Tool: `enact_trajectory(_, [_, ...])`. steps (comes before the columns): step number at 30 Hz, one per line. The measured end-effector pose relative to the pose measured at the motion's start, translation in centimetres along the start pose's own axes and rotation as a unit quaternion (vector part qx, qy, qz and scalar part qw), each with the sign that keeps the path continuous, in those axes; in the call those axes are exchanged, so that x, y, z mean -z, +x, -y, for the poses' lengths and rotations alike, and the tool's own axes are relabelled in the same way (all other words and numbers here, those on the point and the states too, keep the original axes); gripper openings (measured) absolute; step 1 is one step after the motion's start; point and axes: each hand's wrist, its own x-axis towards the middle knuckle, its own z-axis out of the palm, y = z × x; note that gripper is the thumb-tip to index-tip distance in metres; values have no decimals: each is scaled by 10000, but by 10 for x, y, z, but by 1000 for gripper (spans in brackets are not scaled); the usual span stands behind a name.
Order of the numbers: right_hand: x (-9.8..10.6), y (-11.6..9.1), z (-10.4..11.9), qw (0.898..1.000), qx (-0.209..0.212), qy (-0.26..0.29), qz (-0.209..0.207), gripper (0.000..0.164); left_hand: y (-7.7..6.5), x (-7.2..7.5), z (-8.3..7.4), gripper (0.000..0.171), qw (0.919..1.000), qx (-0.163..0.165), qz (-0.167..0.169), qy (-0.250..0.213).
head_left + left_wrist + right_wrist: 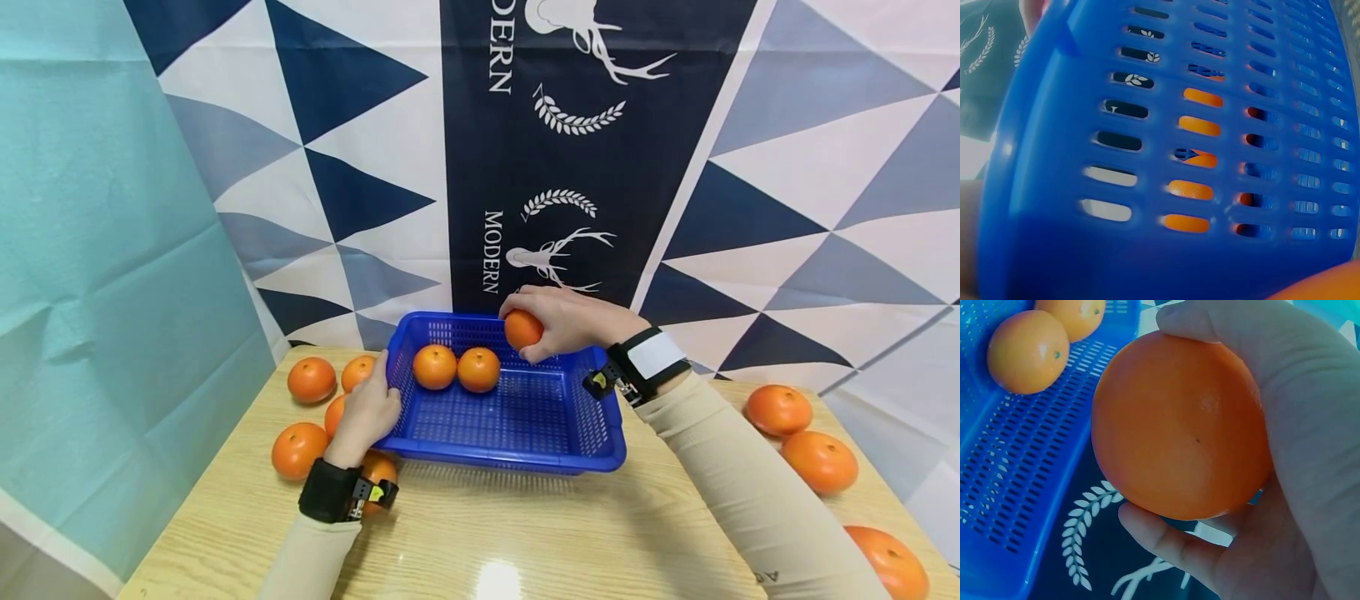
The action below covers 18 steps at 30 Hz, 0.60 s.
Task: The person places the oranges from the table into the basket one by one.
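My right hand grips an orange above the back rim of a blue plastic basket. In the right wrist view, thumb and fingers curve round that orange, with the basket below and to its left. Inside the basket, two oranges sit side by side at the left: one orange and another orange. My left hand holds the basket's left rim. The left wrist view is filled by the basket's slotted side wall, with orange showing through the slots.
Several loose oranges lie left of the basket, among them one orange at the back and one orange nearer. Further oranges lie at the table's right edge beyond my right sleeve. A patterned cloth hangs behind the wooden table.
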Motion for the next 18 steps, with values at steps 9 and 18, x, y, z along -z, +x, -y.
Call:
enact_trajectory(9, [-21, 11, -7, 9996, -172, 180, 143, 57, 14, -9, 13, 78, 9999, 84, 15, 98])
enact_trajectory(18, [-47, 19, -26, 9975, -466, 395, 351, 56, 14, -10, 12, 78, 9999, 83, 45, 73])
